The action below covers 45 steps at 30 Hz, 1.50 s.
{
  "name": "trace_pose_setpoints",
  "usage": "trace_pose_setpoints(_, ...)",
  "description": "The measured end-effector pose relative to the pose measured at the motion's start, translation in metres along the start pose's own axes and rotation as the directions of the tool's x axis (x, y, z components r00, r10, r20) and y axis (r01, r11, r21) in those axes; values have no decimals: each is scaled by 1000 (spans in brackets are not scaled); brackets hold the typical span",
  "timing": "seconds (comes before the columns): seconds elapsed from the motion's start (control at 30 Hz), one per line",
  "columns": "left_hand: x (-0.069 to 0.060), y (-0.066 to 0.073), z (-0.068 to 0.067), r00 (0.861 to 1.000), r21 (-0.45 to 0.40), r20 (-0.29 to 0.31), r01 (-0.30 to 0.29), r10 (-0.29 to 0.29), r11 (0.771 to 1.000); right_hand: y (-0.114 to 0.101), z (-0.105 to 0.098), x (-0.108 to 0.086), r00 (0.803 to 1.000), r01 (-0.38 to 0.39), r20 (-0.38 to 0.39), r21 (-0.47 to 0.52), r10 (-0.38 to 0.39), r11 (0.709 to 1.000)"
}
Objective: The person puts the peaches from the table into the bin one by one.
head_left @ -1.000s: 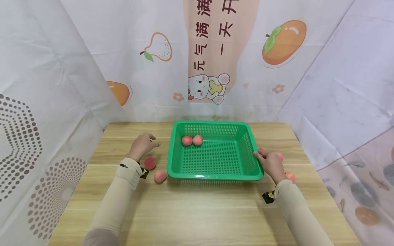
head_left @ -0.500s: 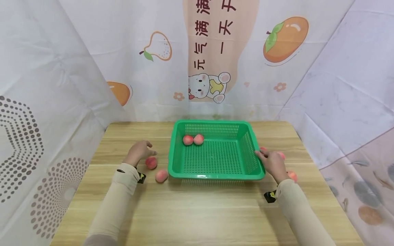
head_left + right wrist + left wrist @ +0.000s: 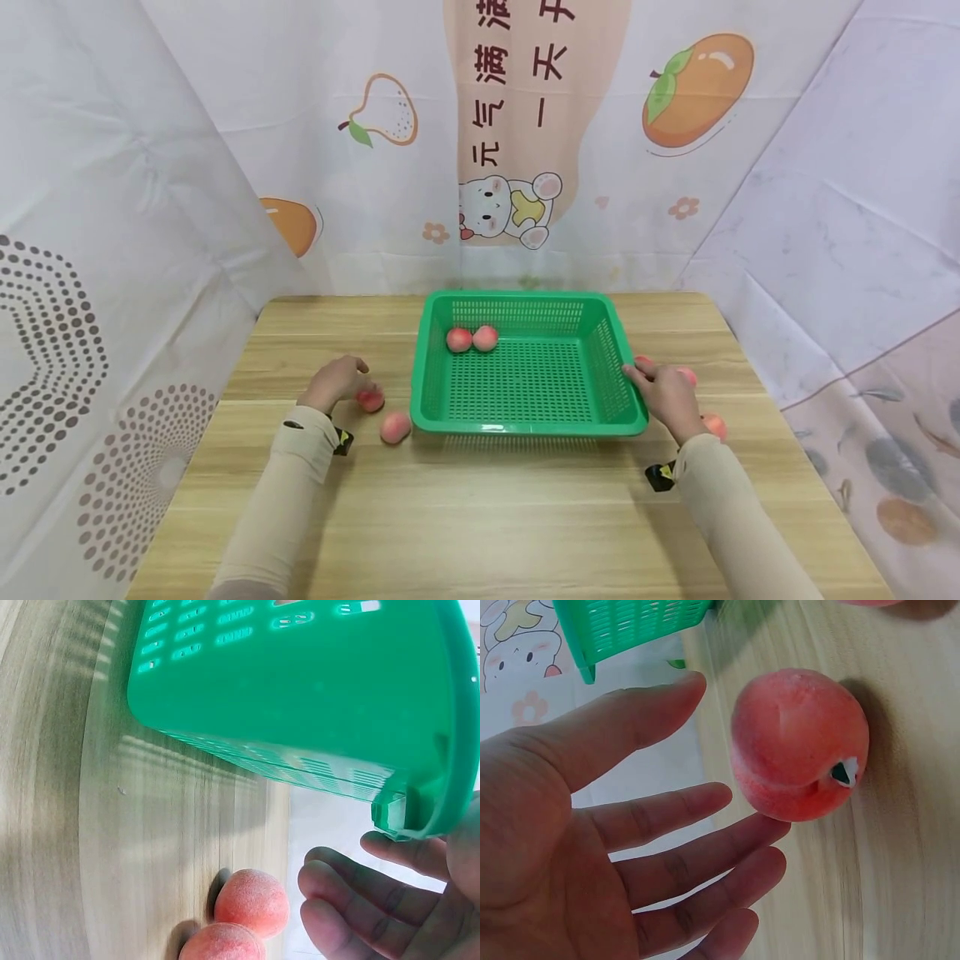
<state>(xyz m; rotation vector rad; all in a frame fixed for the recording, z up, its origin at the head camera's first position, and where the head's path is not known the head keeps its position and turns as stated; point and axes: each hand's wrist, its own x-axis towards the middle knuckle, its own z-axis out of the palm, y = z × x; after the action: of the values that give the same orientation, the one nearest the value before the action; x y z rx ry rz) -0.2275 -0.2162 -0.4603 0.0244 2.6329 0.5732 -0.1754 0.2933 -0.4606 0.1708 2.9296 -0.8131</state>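
Observation:
My left hand is beside a red peach on the table, thumb and fingers spread apart. In the left wrist view the middle fingertips are close to the peach's lower edge; whether they touch it I cannot tell. A second, paler peach lies nearer the front. My right hand pinches the right rim of a green plastic basket, its index finger under the rim and the thumb mostly hidden. Inside the basket, a peach and another peach sit together at the back left.
To the right of the basket, around my right hand, lie a peach, a second peach and a third peach. The wooden table meets a printed curtain at the back.
My left hand has drawn back a little and come down toward the red peach. The right hand stays at the basket rim; the peaches lie as before.

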Motion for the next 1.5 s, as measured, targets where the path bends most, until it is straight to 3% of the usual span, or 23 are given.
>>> trace_pose_setpoints(0.43, 1, -9, 10, 999, -3, 23, 34, -34, 999, -2, -3, 1, 1000, -10, 8, 1, 10, 1000)
trace_pose_setpoints(1.07, 3, -10, 11, 999, 6, 2, 33, -33, 999, -1, -1, 0, 1000, -1, -3, -5, 1, 1000)
trace_pose_setpoints(1.27, 3, -10, 12, 998, -31, 14, 66, -65, 997, -3, -1, -1, 1000, 3, -11, -9, -3, 1000)
trace_pose_setpoints(1.5, 2, -10, 11, 998, -52, -3, 59, -59, 997, -3, -1, 0, 1000, 6, -8, -22, -6, 1000)
